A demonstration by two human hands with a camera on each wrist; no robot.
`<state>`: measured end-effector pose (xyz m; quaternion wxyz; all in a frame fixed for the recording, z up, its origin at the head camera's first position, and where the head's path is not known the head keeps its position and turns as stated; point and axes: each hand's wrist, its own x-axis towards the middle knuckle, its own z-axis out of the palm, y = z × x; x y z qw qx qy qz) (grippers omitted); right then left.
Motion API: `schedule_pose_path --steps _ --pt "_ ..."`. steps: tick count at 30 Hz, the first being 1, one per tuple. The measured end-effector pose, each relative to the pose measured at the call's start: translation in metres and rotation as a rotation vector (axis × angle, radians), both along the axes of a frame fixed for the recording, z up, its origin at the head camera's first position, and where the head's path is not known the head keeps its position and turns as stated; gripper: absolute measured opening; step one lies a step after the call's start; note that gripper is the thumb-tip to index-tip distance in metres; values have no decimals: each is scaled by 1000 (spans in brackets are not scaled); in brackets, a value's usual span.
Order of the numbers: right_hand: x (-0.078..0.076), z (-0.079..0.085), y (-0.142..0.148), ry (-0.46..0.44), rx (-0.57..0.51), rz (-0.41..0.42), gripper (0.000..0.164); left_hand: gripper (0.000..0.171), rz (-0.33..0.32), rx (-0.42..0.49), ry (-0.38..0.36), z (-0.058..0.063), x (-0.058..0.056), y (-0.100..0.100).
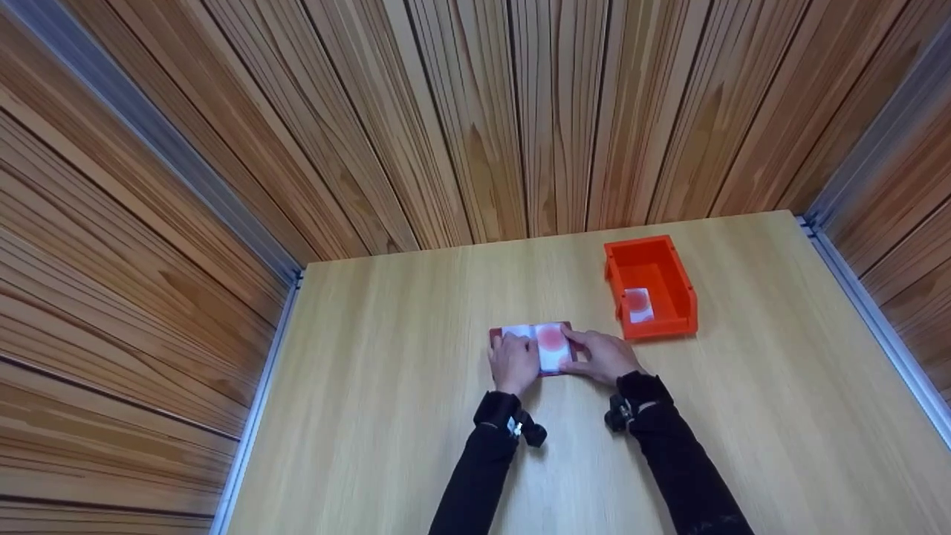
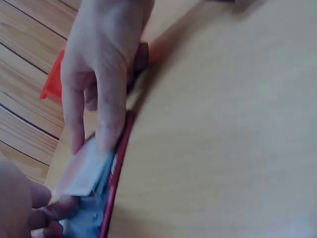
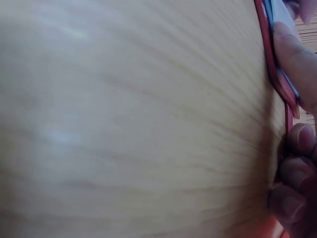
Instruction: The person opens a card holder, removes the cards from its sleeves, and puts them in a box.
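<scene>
A red card holder [image 1: 493, 332] with clear sleeves lies spread on the table. Over its right half is a white card [image 1: 551, 358] with a pink-red round patch. My right hand [image 1: 608, 357] pinches this card, thumb at the near edge and a finger at the far edge. On the left half, my left hand [image 1: 514, 364] grips the holder. In the left wrist view, its fingertips [image 2: 62, 207] are tucked under the card's edge beside a bluish clear sleeve [image 2: 89, 215]. The right thumb [image 3: 292, 52] lies along the holder's red border in the right wrist view.
An orange-red open bin [image 1: 682, 327] stands to the right, beyond my right hand. Inside it lies another white card [image 1: 642, 315] with a reddish patch. Wood-plank panels [image 1: 483, 134] with metal corner posts enclose the light wooden table [image 1: 386, 416].
</scene>
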<state>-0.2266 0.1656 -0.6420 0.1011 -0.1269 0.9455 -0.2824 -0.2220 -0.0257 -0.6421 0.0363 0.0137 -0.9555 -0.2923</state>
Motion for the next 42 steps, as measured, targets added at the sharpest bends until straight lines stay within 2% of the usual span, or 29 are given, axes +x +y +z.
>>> schedule_pose_path --steps 4,8,16,20,27,31,34,42 --pt "1 0 1 6 -9 8 82 27 -71 -34 15 2 2 -2" --pt "1 0 3 -5 -12 1 83 23 -109 -50 23 2 3 -2" --pt "-1 -3 2 -5 -5 6 83 21 -105 -4 -28 -1 2 -4" --pt "-1 -1 3 10 18 4 82 21 -109 14 -22 0 2 -5" --pt "-2 1 2 4 43 9 84 18 -137 38 33 -2 0 -9" --pt "-3 1 2 3 42 5 86 18 -162 80 53 -2 -2 -14" --pt "-2 1 1 -1 37 4 85 17 -173 116 42 -2 -3 -20" --pt "-2 0 0 -17 36 12 88 16 -143 200 -7 -4 -4 -39"
